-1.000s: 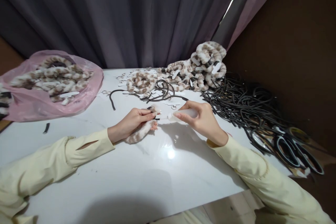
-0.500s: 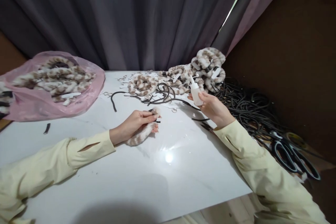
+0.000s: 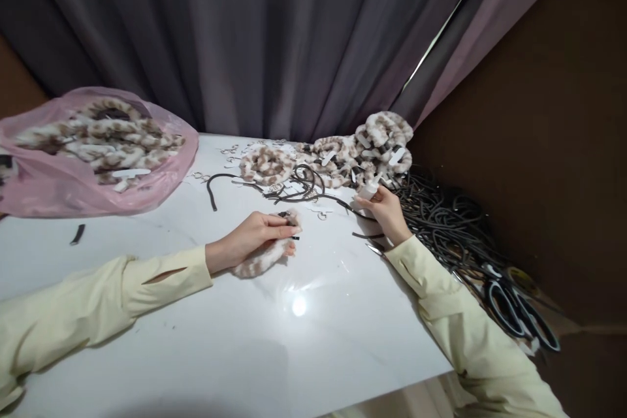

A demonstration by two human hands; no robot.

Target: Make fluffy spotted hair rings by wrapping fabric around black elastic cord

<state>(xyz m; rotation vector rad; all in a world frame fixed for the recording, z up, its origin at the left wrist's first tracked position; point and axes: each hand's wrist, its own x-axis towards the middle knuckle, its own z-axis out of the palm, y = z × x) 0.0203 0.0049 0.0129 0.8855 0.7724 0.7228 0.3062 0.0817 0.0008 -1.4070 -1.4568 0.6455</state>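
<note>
My left hand [image 3: 255, 238] pinches a brown-and-white furry piece [image 3: 262, 261] over the middle of the table; a short black end sticks out at its fingertips. Farther right, my right hand [image 3: 386, 210] is closed around a small white bottle [image 3: 367, 191], low by the table's surface beside the furry rings. The bottle's lower part is partly covered by the fingers. A black cord [image 3: 306, 192] lies curled between the hands and a furry ring [image 3: 267, 163].
A pink bag [image 3: 171, 192] of furry rings stands at the left on the white table [image 3: 196, 353]. More furry rings [image 3: 386, 130] are piled at the back right, near tangled black cords [image 3: 441, 209] and large scissors [image 3: 522, 317]. Small metal rings lie scattered at the back.
My right hand has lowered the white bottle from above the table to near its surface. My left hand keeps its hold on the furry piece. The view has shifted slightly.
</note>
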